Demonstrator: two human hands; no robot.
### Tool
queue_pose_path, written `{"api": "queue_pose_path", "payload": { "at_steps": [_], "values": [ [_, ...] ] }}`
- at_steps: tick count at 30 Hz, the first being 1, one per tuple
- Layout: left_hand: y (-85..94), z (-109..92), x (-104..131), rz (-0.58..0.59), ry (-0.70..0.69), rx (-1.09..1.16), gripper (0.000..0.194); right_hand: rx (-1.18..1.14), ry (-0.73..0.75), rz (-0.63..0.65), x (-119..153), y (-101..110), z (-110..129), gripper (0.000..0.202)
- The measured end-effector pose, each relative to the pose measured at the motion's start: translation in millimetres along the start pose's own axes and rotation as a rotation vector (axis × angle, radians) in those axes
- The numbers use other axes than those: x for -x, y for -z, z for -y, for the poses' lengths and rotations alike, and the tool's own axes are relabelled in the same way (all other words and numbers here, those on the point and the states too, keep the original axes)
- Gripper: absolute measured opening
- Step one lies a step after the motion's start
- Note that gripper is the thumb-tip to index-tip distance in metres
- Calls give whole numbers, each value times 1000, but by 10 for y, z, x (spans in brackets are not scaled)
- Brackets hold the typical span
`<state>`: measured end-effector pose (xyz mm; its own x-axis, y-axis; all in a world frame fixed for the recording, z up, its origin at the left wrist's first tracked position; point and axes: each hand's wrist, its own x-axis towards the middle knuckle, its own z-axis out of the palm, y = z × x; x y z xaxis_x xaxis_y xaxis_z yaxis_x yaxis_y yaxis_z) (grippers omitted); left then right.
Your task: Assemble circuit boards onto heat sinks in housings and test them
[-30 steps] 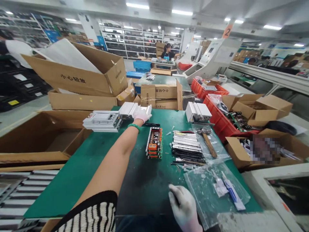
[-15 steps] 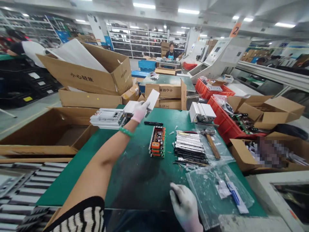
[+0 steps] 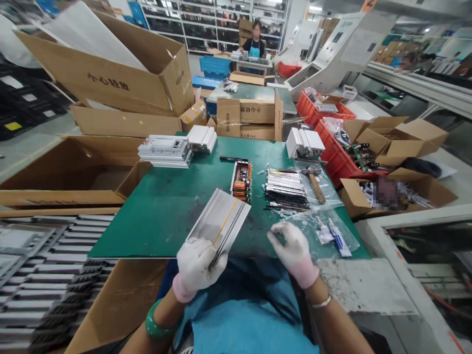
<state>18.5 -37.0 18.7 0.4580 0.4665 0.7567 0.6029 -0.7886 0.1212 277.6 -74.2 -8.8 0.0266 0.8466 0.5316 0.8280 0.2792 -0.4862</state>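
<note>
My left hand (image 3: 199, 265), in a white glove, grips the near end of a flat silver aluminium panel (image 3: 221, 216). The panel has grooves along its edges and a yellow line down its face, and it is tilted over the table's front edge. To its right, my gloved right hand (image 3: 293, 250) hovers with loosely curled fingers, a gap between thumb and forefinger, nothing visible in it. Just beyond the panel lie stacked circuit boards (image 3: 241, 179) with orange parts. A pile of thin metal strips (image 3: 283, 189) lies beyond my right hand.
White housings (image 3: 201, 137) and grey casings (image 3: 165, 150) stand at the table's back left, more white housings (image 3: 304, 142) at back right. A hammer (image 3: 316, 186) and a glue tube (image 3: 339, 240) lie on plastic bags. Cardboard boxes and red crates (image 3: 332, 157) surround the green table (image 3: 158, 216).
My left hand has come back from the far left stack to the front edge with the panel. My right hand stays near the front edge, and the view has tilted down.
</note>
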Motion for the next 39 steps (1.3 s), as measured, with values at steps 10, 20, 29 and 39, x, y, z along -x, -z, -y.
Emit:
{"api": "queue_pose_path", "payload": {
  "at_steps": [10, 20, 29, 39],
  "values": [
    [-272, -187, 272, 379, 61, -69, 44, 467, -176, 362, -719, 159, -1033, 25],
    [-205, 752, 166, 563, 72, -93, 43, 666, -173, 391, -770, 89, -1157, 23],
    [-361, 197, 103, 553, -20, 112, 13, 435, -99, 211, -706, 130, -937, 19],
    [-664, -356, 171, 437, 130, 188, 33, -633, -447, 259, -139, 195, -86, 19]
  ]
}}
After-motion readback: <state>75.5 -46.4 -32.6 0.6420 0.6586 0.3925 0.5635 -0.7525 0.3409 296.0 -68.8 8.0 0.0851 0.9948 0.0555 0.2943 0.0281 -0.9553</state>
